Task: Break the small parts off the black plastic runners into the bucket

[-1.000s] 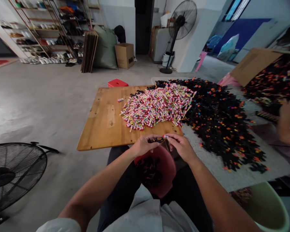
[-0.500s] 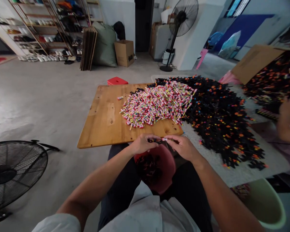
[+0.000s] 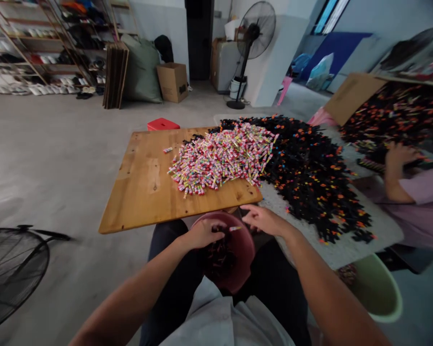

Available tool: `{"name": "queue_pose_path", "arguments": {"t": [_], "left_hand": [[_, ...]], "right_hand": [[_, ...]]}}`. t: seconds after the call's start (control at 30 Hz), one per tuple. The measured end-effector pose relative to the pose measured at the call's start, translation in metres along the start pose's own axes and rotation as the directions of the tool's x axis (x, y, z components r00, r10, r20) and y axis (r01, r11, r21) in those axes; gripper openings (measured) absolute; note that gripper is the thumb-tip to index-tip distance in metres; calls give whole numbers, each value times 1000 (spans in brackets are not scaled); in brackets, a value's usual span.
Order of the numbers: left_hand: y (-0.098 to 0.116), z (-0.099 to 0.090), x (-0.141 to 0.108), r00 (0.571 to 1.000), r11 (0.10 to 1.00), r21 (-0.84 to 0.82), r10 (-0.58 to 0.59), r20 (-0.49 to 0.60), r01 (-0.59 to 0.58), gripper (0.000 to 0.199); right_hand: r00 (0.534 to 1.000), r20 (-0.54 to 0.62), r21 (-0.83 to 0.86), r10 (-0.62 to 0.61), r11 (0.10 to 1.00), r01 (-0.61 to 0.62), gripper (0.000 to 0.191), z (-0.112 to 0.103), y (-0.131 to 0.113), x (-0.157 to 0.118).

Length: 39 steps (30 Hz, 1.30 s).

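Observation:
My left hand (image 3: 204,233) is over the red-pink bucket (image 3: 246,250), fingers curled around what looks like a small black piece. A short printed tube (image 3: 234,228) sticks out at its right end. Dark pieces (image 3: 218,259) lie inside the bucket, between my knees. My right hand (image 3: 265,220) is just beyond the bucket's right rim, near the board's front corner, its index finger stretched out and nothing visible in it. A heap of pink, white and yellow printed tubes (image 3: 220,158) covers part of the wooden board (image 3: 140,192).
A big pile of black pieces with orange tips (image 3: 310,168) spreads over the grey table (image 3: 378,230) at right. A co-worker's hand (image 3: 400,156) is at another pile. A pale green tub (image 3: 386,298) stands below; a floor fan (image 3: 14,274) is at left.
My hands were together at the board's edge around a small printed tube. The left has moved down over the bucket with the piece; the right has come away. The view has turned right.

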<state>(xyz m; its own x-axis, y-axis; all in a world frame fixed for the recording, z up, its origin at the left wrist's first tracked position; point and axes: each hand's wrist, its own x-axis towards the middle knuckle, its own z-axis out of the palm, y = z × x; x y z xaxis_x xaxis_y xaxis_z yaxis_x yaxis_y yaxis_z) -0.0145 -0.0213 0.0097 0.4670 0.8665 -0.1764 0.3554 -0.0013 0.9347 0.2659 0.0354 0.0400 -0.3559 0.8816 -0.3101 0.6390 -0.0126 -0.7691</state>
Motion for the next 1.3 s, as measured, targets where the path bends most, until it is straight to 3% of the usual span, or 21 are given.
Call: {"name": "queue_pose_path", "arguments": {"t": [0.03, 0.1, 0.17, 0.3, 0.43, 0.53, 0.7, 0.87, 1.07, 1.13, 1.2, 1.3], "left_hand": [[-6, -1, -2, 1000, 996, 89, 0, 20, -2, 38], [-16, -2, -6, 999, 981, 196, 4, 46, -13, 45], [-23, -2, -9, 999, 973, 232, -2, 50, -10, 50], [-23, -1, -8, 998, 986, 167, -38, 45, 30, 47], [-19, -4, -2, 1000, 996, 90, -28, 12, 27, 47], [-19, -9, -1, 999, 999, 35, -35, -10, 35, 48], [-24, -12, -2, 997, 997, 6, -70, -43, 70, 50], [-25, -6, 0, 998, 998, 24, -65, 2, 65, 49], [-24, 0, 5, 999, 997, 70, -32, -3, 32, 43], [-18, 2, 12, 998, 994, 107, 36, -53, -30, 39], [-4, 6, 24, 975, 965, 216, 179, -135, -147, 35], [25, 17, 46, 883, 822, 445, 451, -127, -356, 40]], "right_hand": [[985, -162, -96, 65, 992, -81, 41, -8, 7, 8], [876, -463, -232, 136, 935, -268, 34, -27, 21, 25], [790, -593, -266, 155, 888, -374, 33, -46, 30, 43], [782, -603, -283, 159, 874, -396, 32, -58, 25, 84], [771, -622, -302, 137, 866, -398, 53, -41, 3, 119], [763, -636, -326, 116, 856, -402, 50, -30, -4, 129], [745, -645, -323, 170, 823, -468, 36, -35, 18, 110], [754, -635, -334, 169, 820, -465, 31, -53, 44, 74], [717, -682, -301, 145, 838, -455, 35, -79, 50, 38], [741, -662, -309, 108, 862, -401, 35, -77, 45, 27], [803, -593, -332, 57, 891, -309, 30, -65, 37, 17], [951, -291, -274, -103, 961, 20, 23, -32, 22, 2]]}}
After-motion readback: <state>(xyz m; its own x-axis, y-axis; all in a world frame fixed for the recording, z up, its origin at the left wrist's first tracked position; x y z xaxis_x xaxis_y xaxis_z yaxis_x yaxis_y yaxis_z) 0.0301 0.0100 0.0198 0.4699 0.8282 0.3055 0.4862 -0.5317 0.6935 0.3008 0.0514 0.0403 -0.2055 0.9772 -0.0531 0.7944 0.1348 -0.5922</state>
